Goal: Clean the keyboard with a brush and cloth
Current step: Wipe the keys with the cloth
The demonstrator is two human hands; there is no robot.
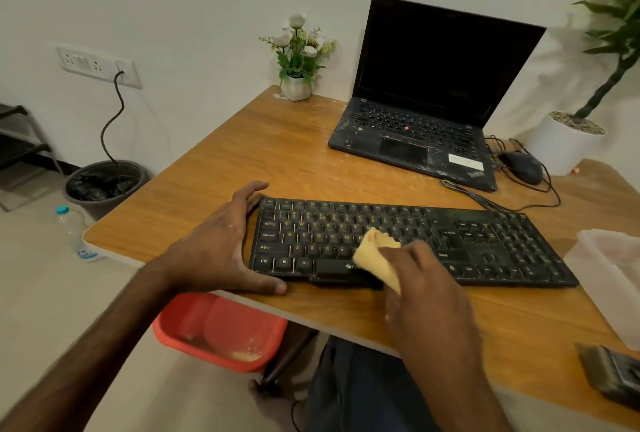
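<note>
A black keyboard [485,244] lies across the wooden table [277,154] near its front edge. My left hand [221,244] clasps the keyboard's left end, fingers over the far corner and thumb along the front edge. My right hand [422,279] holds a folded yellow cloth [375,255] pressed on the keys near the middle of the lower rows. A dark object [613,376] at the table's right front corner may be the brush; it is blurred and cut off.
An open black laptop [433,92] stands at the back, with a mouse [523,166] and cables to its right. A small flower pot [296,85] sits at the back edge. A clear plastic box [613,268] lies right of the keyboard. A red tub [221,331], bin and bottle stand on the floor.
</note>
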